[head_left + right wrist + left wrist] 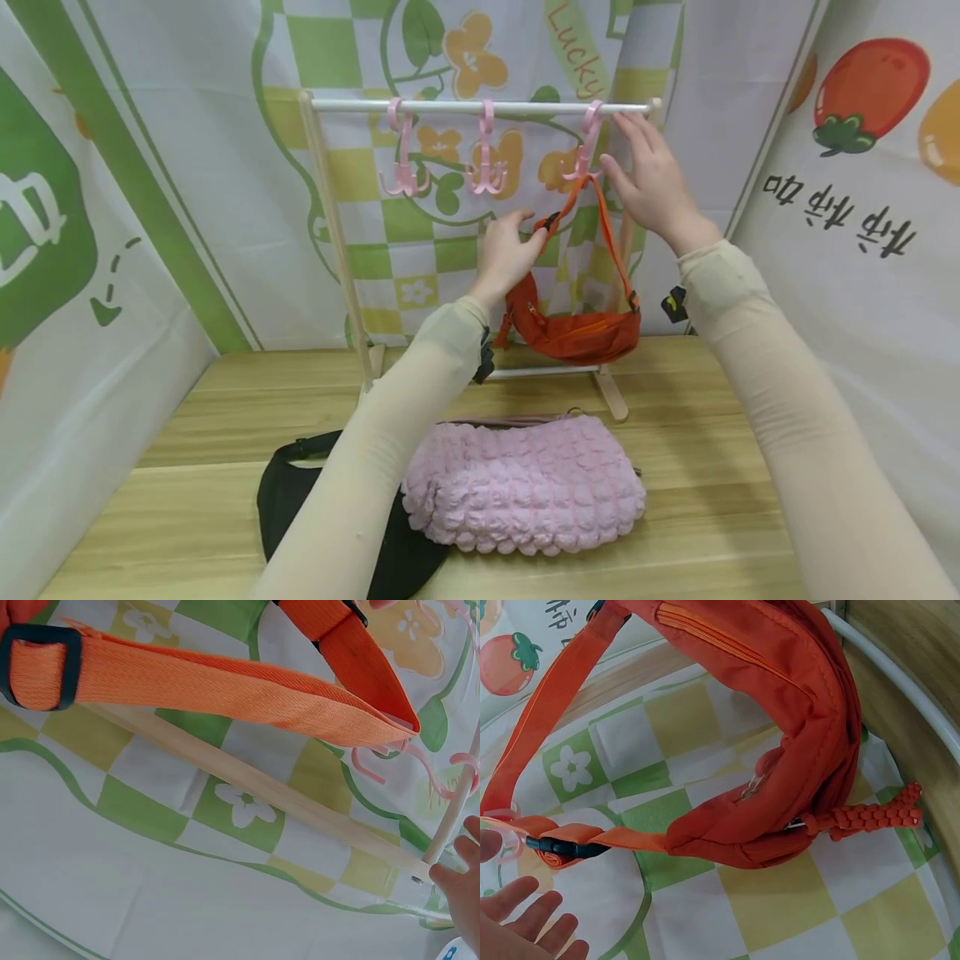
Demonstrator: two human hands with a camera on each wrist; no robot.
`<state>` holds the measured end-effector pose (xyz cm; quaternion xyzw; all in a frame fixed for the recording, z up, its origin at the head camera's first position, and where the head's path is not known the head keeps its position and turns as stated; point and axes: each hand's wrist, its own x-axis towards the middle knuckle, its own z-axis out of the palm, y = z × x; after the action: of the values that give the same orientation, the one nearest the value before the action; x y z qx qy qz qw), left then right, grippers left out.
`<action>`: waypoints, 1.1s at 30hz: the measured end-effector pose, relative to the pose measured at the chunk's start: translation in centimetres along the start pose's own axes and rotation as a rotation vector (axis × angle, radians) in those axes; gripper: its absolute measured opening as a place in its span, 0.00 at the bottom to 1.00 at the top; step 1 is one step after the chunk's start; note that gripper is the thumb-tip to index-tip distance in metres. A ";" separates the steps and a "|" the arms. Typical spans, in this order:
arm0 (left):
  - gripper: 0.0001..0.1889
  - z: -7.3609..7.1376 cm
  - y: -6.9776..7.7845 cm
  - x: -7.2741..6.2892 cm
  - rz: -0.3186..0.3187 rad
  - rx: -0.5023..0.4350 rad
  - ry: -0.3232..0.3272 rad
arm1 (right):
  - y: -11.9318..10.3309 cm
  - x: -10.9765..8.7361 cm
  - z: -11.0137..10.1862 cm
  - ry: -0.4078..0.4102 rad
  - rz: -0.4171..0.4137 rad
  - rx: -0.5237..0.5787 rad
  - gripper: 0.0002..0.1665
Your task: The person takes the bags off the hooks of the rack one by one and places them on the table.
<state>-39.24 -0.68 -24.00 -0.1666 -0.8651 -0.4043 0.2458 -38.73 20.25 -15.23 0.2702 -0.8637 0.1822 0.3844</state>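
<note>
An orange-red waist bag [585,337] hangs by its strap [240,697] from the rightmost pink hook [588,146] on the rack. In the head view my left hand [507,254] is beside the strap's black buckle [566,847]. The left wrist view shows its fingers loosely spread, just below the buckle and apart from it. My right hand [656,183], fingers extended, is by the right end of the rack's white rod [525,107]. Whether its fingertips touch the rod cannot be told. A braided red pull [870,817] dangles from the bag.
Two more pink hooks, a middle one [486,158] and a left one [405,158], hang along the rod. On the wooden table [697,467] lie a pink puffy bag [525,487] and a black bag [292,492], partly hidden by my left arm. Printed cloth backs the rack.
</note>
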 end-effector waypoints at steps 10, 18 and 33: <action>0.22 1.2 -0.1 0.8 0.036 0.023 0.006 | -0.1 1.3 -0.1 -0.030 0.027 -0.012 0.34; 0.22 1.8 -0.1 1.4 0.028 0.105 -0.037 | -0.1 2.4 0.0 -0.068 0.026 -0.014 0.34; 0.23 2.6 0.0 2.0 0.062 0.120 -0.083 | -0.2 3.3 -0.6 -0.140 0.030 -0.041 0.32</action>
<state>-41.60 1.53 -24.33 -0.1947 -0.8918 -0.3365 0.2315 -40.05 19.33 -12.32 0.2611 -0.8960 0.1509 0.3259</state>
